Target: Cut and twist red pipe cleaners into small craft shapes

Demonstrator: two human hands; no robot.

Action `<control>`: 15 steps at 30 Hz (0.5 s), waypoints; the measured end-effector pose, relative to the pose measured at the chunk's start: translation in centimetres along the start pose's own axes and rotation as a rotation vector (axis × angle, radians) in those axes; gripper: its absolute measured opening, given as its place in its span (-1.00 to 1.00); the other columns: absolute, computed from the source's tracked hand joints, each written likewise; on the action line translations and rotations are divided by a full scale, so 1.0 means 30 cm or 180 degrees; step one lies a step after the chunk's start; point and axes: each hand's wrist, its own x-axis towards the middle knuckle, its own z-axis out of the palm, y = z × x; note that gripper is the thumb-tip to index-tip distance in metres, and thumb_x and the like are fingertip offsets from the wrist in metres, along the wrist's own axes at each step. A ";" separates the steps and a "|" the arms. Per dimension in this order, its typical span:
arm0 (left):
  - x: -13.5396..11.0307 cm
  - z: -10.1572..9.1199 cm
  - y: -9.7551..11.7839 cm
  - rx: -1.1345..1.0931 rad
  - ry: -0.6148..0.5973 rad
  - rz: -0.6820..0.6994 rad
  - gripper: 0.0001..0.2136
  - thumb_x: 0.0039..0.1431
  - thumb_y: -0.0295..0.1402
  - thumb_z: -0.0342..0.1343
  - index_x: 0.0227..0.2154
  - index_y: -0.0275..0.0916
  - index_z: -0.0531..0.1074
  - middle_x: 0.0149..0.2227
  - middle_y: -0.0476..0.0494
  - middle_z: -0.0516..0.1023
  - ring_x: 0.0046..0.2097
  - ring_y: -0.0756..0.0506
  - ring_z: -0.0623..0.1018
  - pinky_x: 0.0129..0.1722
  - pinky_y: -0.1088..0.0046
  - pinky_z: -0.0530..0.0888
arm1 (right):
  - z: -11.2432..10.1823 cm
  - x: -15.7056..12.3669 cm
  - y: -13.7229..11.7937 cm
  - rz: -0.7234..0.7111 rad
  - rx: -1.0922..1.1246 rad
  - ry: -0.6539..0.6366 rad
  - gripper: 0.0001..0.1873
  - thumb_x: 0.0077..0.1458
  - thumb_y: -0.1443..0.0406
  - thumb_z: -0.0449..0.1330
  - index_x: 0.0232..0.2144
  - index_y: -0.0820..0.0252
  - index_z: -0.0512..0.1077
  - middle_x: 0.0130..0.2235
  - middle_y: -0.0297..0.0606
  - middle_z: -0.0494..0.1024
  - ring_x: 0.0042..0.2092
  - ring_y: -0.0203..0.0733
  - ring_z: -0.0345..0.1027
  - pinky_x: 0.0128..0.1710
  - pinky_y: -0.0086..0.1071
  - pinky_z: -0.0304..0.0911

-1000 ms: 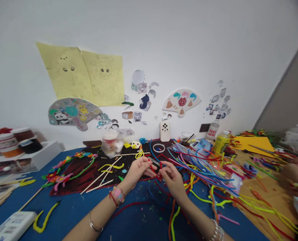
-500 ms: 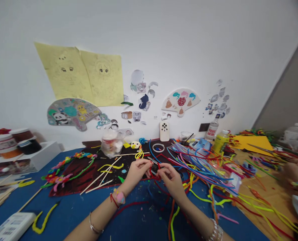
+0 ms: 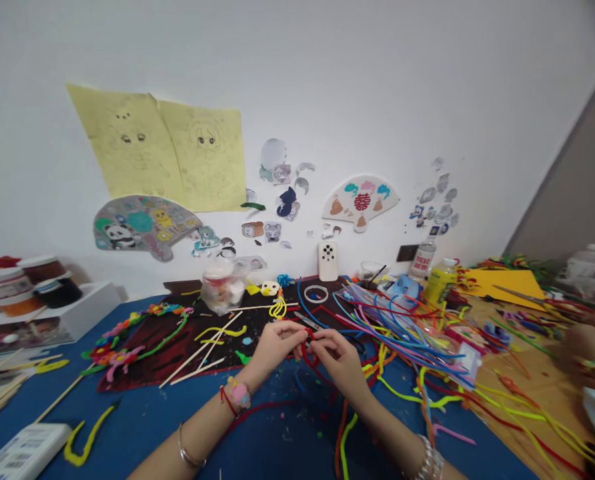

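A red pipe cleaner [image 3: 306, 351] is bent into a loop between my two hands, above the blue table. My left hand [image 3: 279, 345] pinches it between thumb and fingers. My right hand [image 3: 338, 360] grips its other side, fingertips close to those of the left. Just behind the fingertips lies a pair of scissors [image 3: 307, 321], partly hidden. Beyond them a white ring-shaped coil [image 3: 316, 294] rests on the dark red mat [image 3: 150, 360].
Pipe cleaners [image 3: 402, 340] in many colours are heaped at the right. Wooden sticks [image 3: 205, 343] and a flower garland [image 3: 127, 340] lie left. A phone [image 3: 328, 261] leans on the wall. Bottles [image 3: 422, 259] stand behind. Another person's hand [image 3: 590, 350] shows at the right edge.
My fingertips have come closer together, and the red pipe cleaner's loop has shifted and hangs a little lower. The hand at the right edge has moved slightly.
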 end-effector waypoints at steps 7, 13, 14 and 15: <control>-0.005 0.007 0.009 0.0227 0.0030 0.0022 -0.78 -0.02 -0.27 0.17 -0.45 -0.38 0.47 -0.71 0.00 0.40 -0.65 0.06 0.38 -0.63 0.58 0.33 | -0.001 -0.007 0.014 -0.0151 -0.0376 0.0051 -0.80 0.05 0.21 0.14 -0.27 0.19 0.35 -0.48 -0.28 0.55 -0.45 -0.23 0.41 -0.42 -0.44 0.28; -0.011 0.013 0.013 0.0413 0.0072 -0.0005 -0.77 -0.02 -0.26 0.16 -0.43 -0.38 0.45 -0.76 0.06 0.32 -0.71 0.09 0.30 -0.72 0.63 0.21 | 0.005 -0.017 -0.003 -0.0251 -0.0708 0.0142 -0.80 0.06 0.21 0.12 -0.27 0.19 0.35 -0.57 -0.34 0.48 -0.54 -0.27 0.34 -0.52 -0.47 0.21; -0.012 0.015 0.014 0.0424 0.0084 -0.0007 -0.78 -0.02 -0.27 0.16 -0.42 -0.38 0.45 -0.75 0.06 0.32 -0.71 0.09 0.30 -0.72 0.63 0.21 | 0.005 -0.019 -0.006 -0.0255 -0.0719 0.0160 -0.80 0.06 0.21 0.12 -0.27 0.19 0.35 -0.57 -0.34 0.48 -0.54 -0.26 0.35 -0.52 -0.47 0.22; -0.012 0.016 0.015 0.0427 0.0098 -0.0011 -0.78 -0.02 -0.27 0.16 -0.42 -0.37 0.44 -0.75 0.06 0.32 -0.71 0.09 0.30 -0.72 0.64 0.22 | 0.005 -0.020 -0.010 -0.0248 -0.0717 0.0178 -0.80 0.06 0.21 0.12 -0.26 0.19 0.34 -0.56 -0.33 0.49 -0.53 -0.26 0.36 -0.51 -0.46 0.22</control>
